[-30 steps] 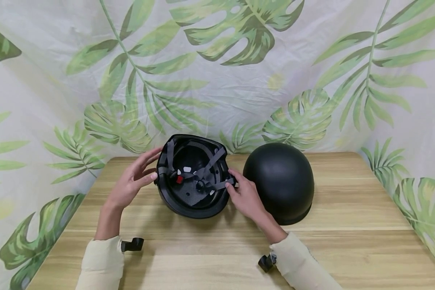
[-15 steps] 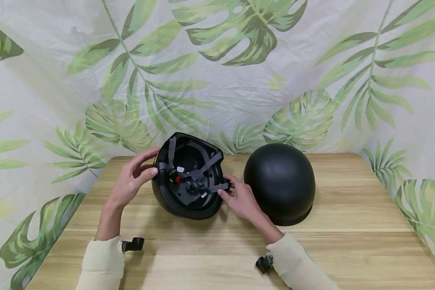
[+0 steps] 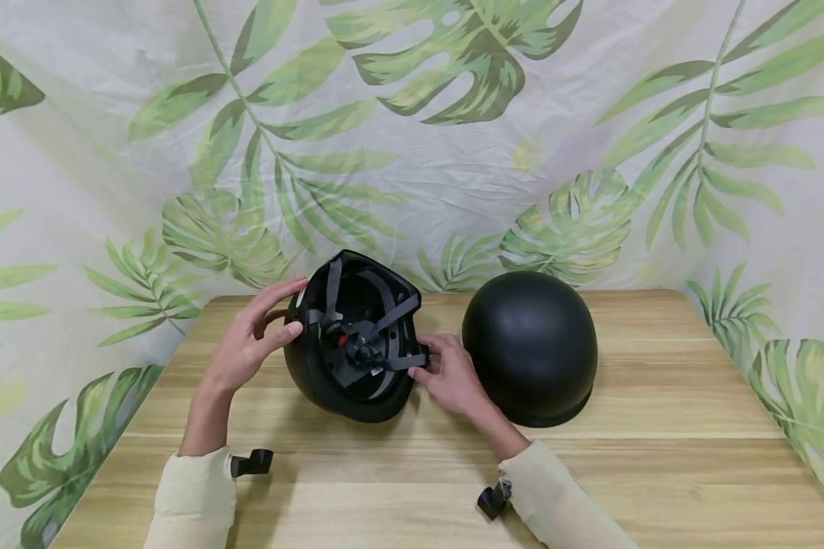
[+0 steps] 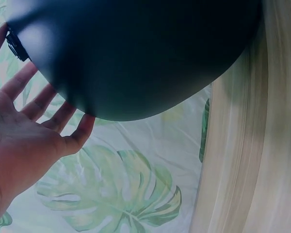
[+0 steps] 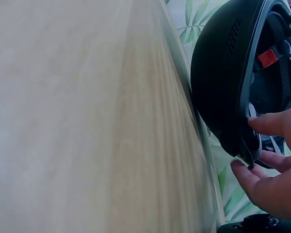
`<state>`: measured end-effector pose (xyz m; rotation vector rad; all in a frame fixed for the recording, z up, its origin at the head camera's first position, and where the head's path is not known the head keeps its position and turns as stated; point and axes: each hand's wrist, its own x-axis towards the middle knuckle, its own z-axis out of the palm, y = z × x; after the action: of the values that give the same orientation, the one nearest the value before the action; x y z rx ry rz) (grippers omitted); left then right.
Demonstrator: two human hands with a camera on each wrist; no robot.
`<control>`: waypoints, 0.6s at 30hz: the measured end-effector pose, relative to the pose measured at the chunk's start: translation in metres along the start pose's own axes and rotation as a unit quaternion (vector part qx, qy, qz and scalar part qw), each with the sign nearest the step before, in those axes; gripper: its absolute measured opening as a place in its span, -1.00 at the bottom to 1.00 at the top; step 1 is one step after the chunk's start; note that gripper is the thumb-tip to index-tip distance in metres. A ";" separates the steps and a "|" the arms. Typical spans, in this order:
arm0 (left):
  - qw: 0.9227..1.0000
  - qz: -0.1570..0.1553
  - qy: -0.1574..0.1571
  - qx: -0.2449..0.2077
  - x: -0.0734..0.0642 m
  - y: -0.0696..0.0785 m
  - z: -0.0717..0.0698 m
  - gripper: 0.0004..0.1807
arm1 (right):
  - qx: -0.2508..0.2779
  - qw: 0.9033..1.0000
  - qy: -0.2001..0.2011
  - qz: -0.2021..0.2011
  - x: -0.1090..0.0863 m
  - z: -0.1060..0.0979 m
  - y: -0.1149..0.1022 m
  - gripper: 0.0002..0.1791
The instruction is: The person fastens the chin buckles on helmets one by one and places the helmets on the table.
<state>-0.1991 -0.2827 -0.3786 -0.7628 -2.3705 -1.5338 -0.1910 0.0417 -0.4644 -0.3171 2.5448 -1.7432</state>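
Tipped on the tabletop, a black helmet (image 3: 378,404) turns its opening toward me, with grey straps (image 3: 400,311) and a red buckle (image 5: 267,58) inside. My left hand (image 3: 246,343) holds its left side, thumb at the rim and fingers behind the shell. In the left wrist view, those fingertips touch the smooth outer shell (image 4: 136,73). At the opposite rim, my right hand (image 3: 453,377) pinches the edge where a strap ends. The right wrist view shows thumb and fingers on either side of that edge.
A second smooth black helmet (image 3: 530,347) rests dome up on the wooden table (image 3: 659,396), close to my right hand. Behind the table hangs a leaf-patterned cloth (image 3: 453,191). A small black camera mount sits on each wrist.
The helmet has turned between my hands, its opening tilting clockwise and showing more of the left outer shell. My right hand has moved left and slightly down with the rim; the second helmet stays put.
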 end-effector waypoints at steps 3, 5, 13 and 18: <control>1.000 0.005 0.004 0.005 0.001 0.002 0.001 -0.35 | -0.007 1.000 0.010 0.004 0.003 0.001 0.001 -0.40; 1.000 0.001 0.011 0.017 0.002 0.004 0.003 -0.35 | -0.012 1.000 0.011 0.005 0.004 0.001 0.002 -0.40; 0.998 -0.005 0.020 0.066 0.005 0.009 0.013 -0.36 | -0.016 1.000 0.004 0.017 0.008 0.004 0.007 -0.43; 0.998 -0.004 0.002 0.055 0.004 0.007 0.013 -0.31 | -0.020 0.999 0.015 0.022 0.007 0.005 0.007 -0.44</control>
<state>-0.1980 -0.2676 -0.3772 -0.7243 -2.4347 -1.3926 -0.1985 0.0380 -0.4717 -0.2351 2.5898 -1.6968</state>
